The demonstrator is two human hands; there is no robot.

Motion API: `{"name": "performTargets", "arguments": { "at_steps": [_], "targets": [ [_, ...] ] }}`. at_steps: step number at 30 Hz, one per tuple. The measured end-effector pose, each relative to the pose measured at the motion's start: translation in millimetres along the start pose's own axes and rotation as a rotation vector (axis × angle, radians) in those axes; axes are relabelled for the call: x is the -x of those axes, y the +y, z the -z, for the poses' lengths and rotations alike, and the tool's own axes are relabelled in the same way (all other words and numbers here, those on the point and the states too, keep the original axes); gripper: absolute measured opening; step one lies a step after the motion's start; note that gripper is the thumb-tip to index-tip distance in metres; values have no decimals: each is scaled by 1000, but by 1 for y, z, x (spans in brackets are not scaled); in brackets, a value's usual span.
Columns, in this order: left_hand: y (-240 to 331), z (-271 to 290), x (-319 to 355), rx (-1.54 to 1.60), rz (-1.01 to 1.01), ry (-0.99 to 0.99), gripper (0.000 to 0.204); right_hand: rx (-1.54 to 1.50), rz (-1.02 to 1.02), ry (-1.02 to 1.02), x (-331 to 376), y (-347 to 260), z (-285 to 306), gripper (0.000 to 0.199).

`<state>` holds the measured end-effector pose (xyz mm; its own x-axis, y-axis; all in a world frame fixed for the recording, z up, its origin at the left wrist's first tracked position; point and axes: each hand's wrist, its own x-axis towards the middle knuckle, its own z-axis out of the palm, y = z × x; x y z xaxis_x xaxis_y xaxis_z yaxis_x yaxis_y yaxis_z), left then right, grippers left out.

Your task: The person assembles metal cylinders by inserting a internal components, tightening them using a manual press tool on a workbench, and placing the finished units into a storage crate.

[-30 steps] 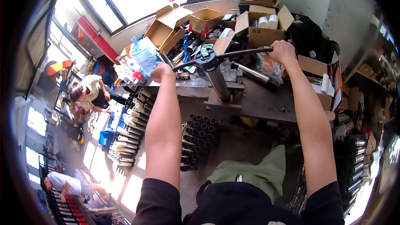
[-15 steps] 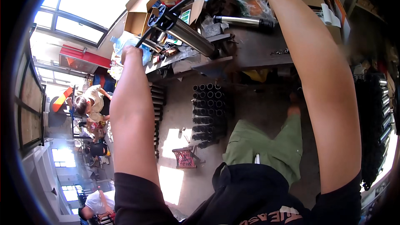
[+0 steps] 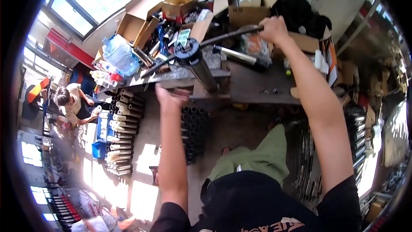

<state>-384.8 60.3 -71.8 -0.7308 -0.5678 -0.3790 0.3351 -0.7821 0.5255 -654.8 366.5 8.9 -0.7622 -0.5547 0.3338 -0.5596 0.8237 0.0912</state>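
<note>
Clenched around the end of a long dark bar [image 3: 231, 34] at upper centre of the frame: right hand [image 3: 274, 29], arm stretched straight up from the lower right. Runs leftward and slightly down from that fist to a black round head [image 3: 187, 51] atop a dark metal cylinder [image 3: 201, 71], which stands tilted at the near edge of the workbench [image 3: 257, 83], just left of centre. Lower down, left hand [image 3: 169, 96] at the bench's front edge, beside the cylinder's base, fingers curled; cannot tell whether holding anything or only pressing on the edge. Just right of the cylinder, lying flat on the bench, a silver tube [image 3: 238, 56] with a dark end. Behind, across the top of the frame, several open cardboard boxes [image 3: 244, 4], and at upper left a crumpled blue plastic bag [image 3: 119, 55]. Under the bench, a block of black tubes [image 3: 193, 131] seen end-on, and to its left a row of pale tubes [image 3: 120, 129] stacked on the floor. Far left, a seated person [image 3: 71, 101] bent over other work. Lower centre, green trousers [image 3: 257, 161] and a black shirt [image 3: 266, 206].
</note>
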Motion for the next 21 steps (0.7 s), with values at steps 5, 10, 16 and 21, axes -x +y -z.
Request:
{"name": "performTargets", "arguments": {
  "at_steps": [5,10,16,21],
  "targets": [
    [-38,-40,-49,493,259,103,50,-135,301,249,-71,-32,1,32],
    [-44,-73,27,582,205,22,37,-280,214,256,-8,159,-53,30],
    [-40,-35,114,336,156,-575,66,-877,-418,-222,261,64,-161,52],
    [-31,-45,104,228,77,-709,81,-894,-815,-523,333,-90,-186,55]
  ]
}}
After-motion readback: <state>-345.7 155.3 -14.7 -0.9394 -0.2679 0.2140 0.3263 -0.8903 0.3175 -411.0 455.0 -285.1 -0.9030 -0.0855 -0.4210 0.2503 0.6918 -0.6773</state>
